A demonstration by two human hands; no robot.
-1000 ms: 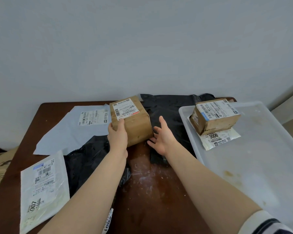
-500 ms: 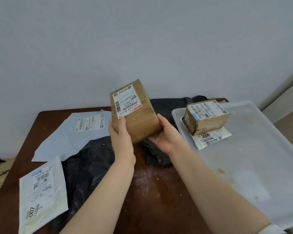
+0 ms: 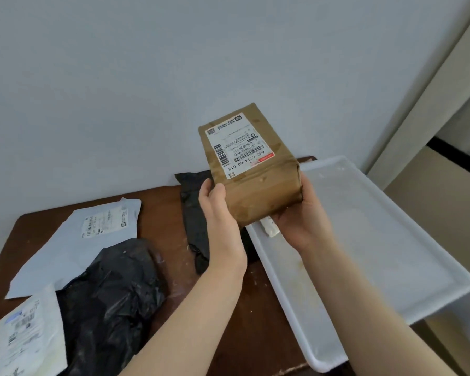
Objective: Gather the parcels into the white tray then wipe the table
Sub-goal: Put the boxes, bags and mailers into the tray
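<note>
A brown paper-wrapped parcel (image 3: 258,185) with a white shipping label is held in the air over the near-left end of the white tray (image 3: 385,240). My left hand (image 3: 217,210) grips its left side and my right hand (image 3: 301,221) supports its right side and underside. The parcel hides the box in the tray; only a corner of a white packet (image 3: 269,227) shows beneath it. On the brown table (image 3: 163,213) lie a grey mailer (image 3: 73,251), a crumpled black bag (image 3: 111,302), a black parcel (image 3: 196,221) and a white labelled packet (image 3: 22,340).
A pale wall stands right behind the table. The tray overhangs the table's right edge, with floor and a beige panel (image 3: 445,104) beyond. White dust smears mark the tabletop between the black bags.
Both hands lifted the brown parcel off the table and carried it up and to the right, over the tray's left end. My right hand went from open to gripping it.
</note>
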